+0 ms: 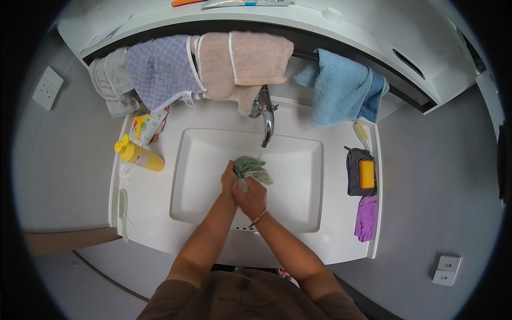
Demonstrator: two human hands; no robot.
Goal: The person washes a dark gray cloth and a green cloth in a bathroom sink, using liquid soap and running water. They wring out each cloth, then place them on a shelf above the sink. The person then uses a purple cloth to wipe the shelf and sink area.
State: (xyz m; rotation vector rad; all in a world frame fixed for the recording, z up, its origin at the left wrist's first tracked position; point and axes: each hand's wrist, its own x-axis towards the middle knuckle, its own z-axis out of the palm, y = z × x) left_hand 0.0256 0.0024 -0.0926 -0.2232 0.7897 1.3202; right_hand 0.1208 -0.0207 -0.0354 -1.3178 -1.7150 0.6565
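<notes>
Over the white sink basin (293, 202), both my hands grip a wet-looking green cloth (248, 165). My left hand (229, 180) is closed at the cloth's left side, its fingers partly hidden behind it. My right hand (252, 197) is closed around the lower part, wrist close to the left one. Loose folds of the cloth stick out above and to the right of my fists. Just beyond it, the chrome faucet (266, 120) points down, and a thin stream of water falls from its spout beside the cloth.
Towels hang on a rail behind the sink, a blue one (341, 90) at right. A yellow bottle (140, 154), tubes (149, 127) and a green comb (124, 213) lie left. A brush (361, 134), grey cloth (354, 173), yellow sponge (367, 174) and purple cloth (366, 218) line the right.
</notes>
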